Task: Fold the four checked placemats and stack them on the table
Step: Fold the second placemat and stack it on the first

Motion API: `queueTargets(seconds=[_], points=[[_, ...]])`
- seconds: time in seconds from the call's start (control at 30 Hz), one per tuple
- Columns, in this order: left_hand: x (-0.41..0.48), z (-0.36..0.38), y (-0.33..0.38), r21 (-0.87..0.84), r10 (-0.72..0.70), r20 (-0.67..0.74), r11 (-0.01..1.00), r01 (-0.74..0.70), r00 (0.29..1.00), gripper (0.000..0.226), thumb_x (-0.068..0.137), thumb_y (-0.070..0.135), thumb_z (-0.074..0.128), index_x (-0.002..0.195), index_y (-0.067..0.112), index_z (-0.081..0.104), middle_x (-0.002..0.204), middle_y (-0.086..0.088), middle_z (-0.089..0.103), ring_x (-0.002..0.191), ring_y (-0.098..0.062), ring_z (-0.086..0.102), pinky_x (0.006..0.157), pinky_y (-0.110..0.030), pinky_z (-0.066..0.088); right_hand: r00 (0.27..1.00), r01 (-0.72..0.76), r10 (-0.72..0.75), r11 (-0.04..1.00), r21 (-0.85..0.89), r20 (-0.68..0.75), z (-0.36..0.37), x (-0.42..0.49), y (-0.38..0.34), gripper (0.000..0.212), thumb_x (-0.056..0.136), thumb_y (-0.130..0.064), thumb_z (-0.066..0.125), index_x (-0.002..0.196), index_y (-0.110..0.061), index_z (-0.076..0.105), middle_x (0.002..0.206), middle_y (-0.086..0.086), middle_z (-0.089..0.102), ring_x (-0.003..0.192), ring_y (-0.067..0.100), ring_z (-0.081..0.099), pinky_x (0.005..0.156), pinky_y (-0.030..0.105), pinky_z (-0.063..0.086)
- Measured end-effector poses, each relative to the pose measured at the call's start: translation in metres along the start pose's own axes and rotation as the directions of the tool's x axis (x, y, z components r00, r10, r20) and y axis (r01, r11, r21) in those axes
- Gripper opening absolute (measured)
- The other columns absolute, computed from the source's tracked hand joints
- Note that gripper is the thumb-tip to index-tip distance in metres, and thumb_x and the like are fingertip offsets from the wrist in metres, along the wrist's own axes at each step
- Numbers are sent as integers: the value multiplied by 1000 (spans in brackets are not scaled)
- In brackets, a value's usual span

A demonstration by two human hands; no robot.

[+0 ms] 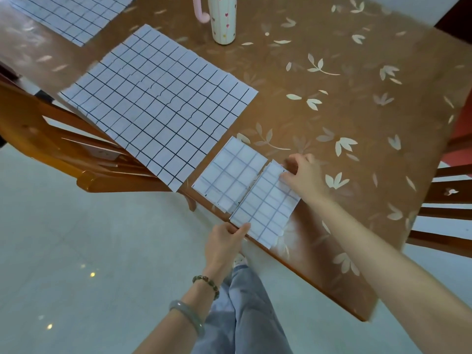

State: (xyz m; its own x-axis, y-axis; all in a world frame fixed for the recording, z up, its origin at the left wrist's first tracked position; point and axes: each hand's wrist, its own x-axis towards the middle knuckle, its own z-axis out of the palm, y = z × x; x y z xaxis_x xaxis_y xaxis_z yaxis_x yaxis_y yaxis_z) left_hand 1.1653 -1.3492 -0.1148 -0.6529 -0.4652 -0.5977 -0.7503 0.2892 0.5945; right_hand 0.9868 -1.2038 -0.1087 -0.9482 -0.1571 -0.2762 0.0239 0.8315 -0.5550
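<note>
A folded checked placemat [265, 206] lies at the table's near edge, slightly overhanging it. My left hand [224, 242] pinches its near corner, and my right hand [302, 175] grips its far corner. Beside it on the left lies another folded placemat [229, 175], its right edge touching or tucked under the first. A large unfolded placemat [158, 100] lies flat further left, its corner past the table edge. Part of another unfolded placemat [69, 14] shows at the top left.
The brown table [357, 154] has a leaf-patterned cover. A tall cream mug [223, 21] with a pink handle stands at the back. Wooden chairs stand at the left [63, 149] and at the right [449, 195]. My legs and the pale floor are below.
</note>
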Motion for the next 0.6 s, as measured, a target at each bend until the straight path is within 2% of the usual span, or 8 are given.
queueTargets(seconds=[0.07,0.1,0.17,0.2,0.23,0.3,0.4,0.6], points=[[2,-1,-3,189,292,-115,945,-267,950,37,88,47,60,69,16,52,61,8,52,56,-8,46,52,-15,37,985,89,-103,991,-104,-136,0,-16,1,33,84,-18,61,116,-10,60,122,12,49,115,29,43,95,36,34],[4,0,-6,270,487,-132,856,-442,863,31,90,44,58,76,17,55,70,8,56,65,-9,50,56,-15,41,973,134,-159,979,-156,-165,3,-24,4,35,88,-19,59,121,-8,59,131,16,47,123,33,40,100,41,32],[13,9,-11,457,747,-25,599,-657,664,39,92,45,48,104,11,63,105,-2,66,99,-20,60,83,-29,53,960,218,-252,946,-241,-122,12,-41,14,44,94,-26,51,133,-6,51,145,21,38,136,37,31,110,46,24],[20,17,-14,535,784,73,491,-688,617,53,94,49,40,120,7,59,125,-8,62,119,-26,56,101,-37,47,959,249,-276,928,-276,-62,17,-47,22,51,95,-33,44,139,-6,45,150,22,32,140,37,25,114,45,17],[24,24,-16,590,779,162,415,-693,605,63,97,52,32,133,4,51,140,-11,52,134,-28,44,113,-40,33,960,265,-279,912,-313,0,22,-52,29,59,96,-40,34,143,-6,37,153,21,26,143,35,19,116,43,9],[29,33,-16,652,737,277,327,-684,616,72,99,56,17,146,3,30,154,-13,31,145,-26,21,120,-41,11,965,263,-248,875,-407,91,31,-58,43,71,94,-51,21,148,-5,26,156,19,19,146,30,12,116,40,-3],[35,43,-19,695,645,364,292,-657,672,77,97,60,17,150,5,20,158,-12,21,149,-22,-1,121,-41,2,966,257,-201,833,-490,165,38,-64,53,82,93,-60,4,148,-1,21,156,18,19,145,29,14,115,43,-5],[32,46,-16,728,564,400,283,-624,723,78,97,62,16,151,6,19,159,-11,16,149,-24,4,121,-41,-4,966,242,-152,823,-514,210,44,-62,59,78,96,-57,9,145,1,28,153,20,28,142,29,23,114,43,-7]])
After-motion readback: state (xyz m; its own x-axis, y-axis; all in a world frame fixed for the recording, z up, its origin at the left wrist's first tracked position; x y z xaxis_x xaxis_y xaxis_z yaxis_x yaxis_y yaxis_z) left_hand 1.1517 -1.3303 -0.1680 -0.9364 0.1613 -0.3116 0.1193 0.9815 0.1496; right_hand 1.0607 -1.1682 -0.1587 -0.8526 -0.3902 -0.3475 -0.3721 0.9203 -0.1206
